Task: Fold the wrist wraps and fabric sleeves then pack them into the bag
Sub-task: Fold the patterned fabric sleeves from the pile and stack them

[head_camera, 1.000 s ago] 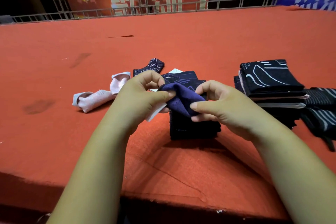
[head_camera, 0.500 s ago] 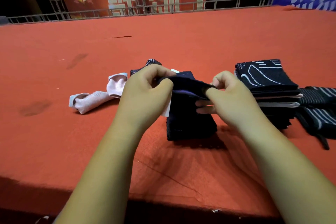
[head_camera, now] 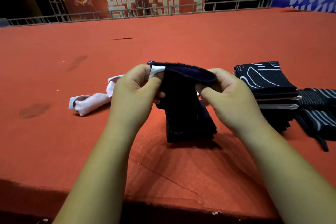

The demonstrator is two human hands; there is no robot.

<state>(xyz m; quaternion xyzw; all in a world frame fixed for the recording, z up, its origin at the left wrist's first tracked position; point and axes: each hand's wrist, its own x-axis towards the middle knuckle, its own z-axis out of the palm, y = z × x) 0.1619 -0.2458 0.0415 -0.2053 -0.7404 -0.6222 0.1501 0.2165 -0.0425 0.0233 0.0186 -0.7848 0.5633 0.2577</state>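
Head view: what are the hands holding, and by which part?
Both grip one dark navy fabric sleeve by its top edge: the left hand pinches the left end beside a white tag, the right hand the right end.

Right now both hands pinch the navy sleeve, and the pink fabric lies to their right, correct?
Not quite: the left hand and right hand do pinch the navy sleeve, but the head view shows the pink fabric lying to their left.
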